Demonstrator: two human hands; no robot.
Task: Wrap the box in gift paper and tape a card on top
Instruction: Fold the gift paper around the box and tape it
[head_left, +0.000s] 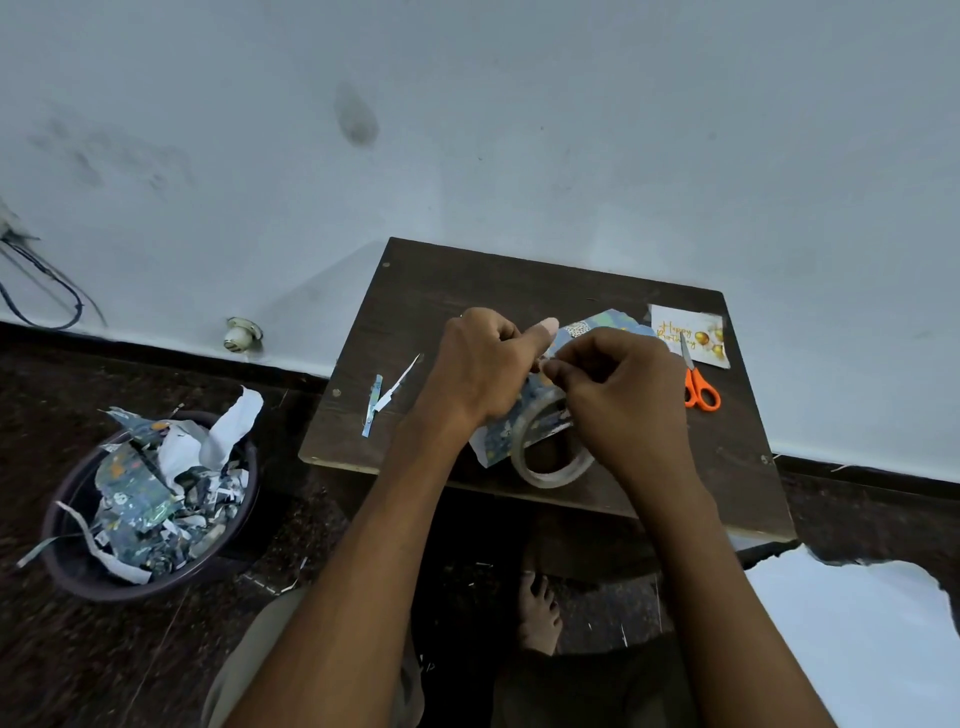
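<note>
Evidently both hands are busy with tape: the right hand (621, 400) curls its fingers round the clear tape roll (550, 452) and pinches at its free end, while the left hand (483, 364) grips the box, already covered in blue patterned gift paper (501, 431), thumb raised. Box and roll sit near the middle of the dark table (415, 291). To do this well, I'd pull the strip taut and lay it across the seam. Toward the table's far right corner wait the birthday card (698, 338) and, just nearer, the orange scissors (698, 389).
</note>
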